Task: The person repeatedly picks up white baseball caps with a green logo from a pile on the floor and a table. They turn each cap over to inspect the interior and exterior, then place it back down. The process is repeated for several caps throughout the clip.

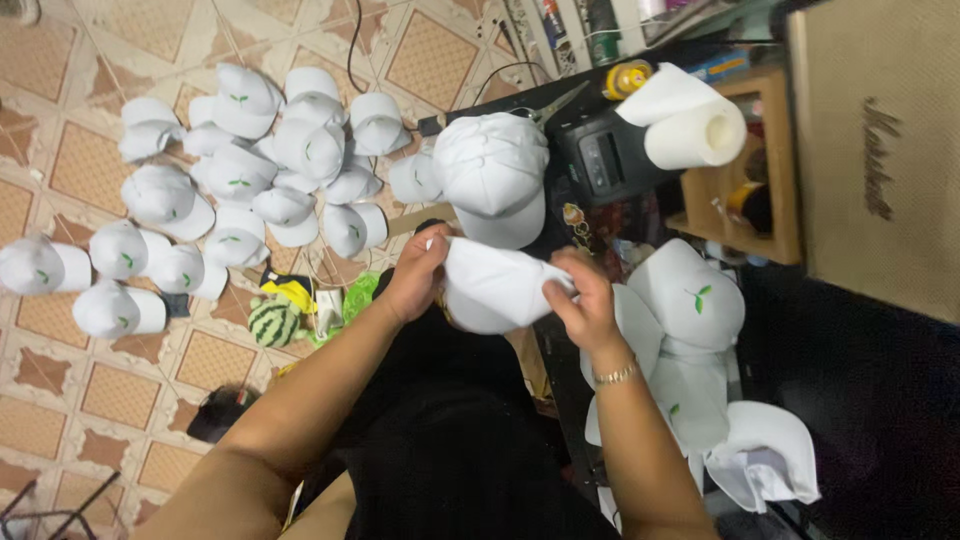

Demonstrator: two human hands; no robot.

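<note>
Both my hands hold one white cap (490,288) in front of my lap. My left hand (415,272) grips its left edge, and my right hand (583,298), with a gold bracelet at the wrist, pinches its right side. Just beyond it another white cap (492,170) stands on a form at the edge of the dark table (860,400). A stack of white caps with small green leaf marks (690,300) lies to the right of my right hand.
Several white caps (240,170) are scattered over the patterned tile floor (90,380) at left. A watermelon-patterned item (273,322) lies near my left elbow. A white paper roll (690,122), a black device (608,155), scissors (556,104) and a wooden box (770,170) sit on the table.
</note>
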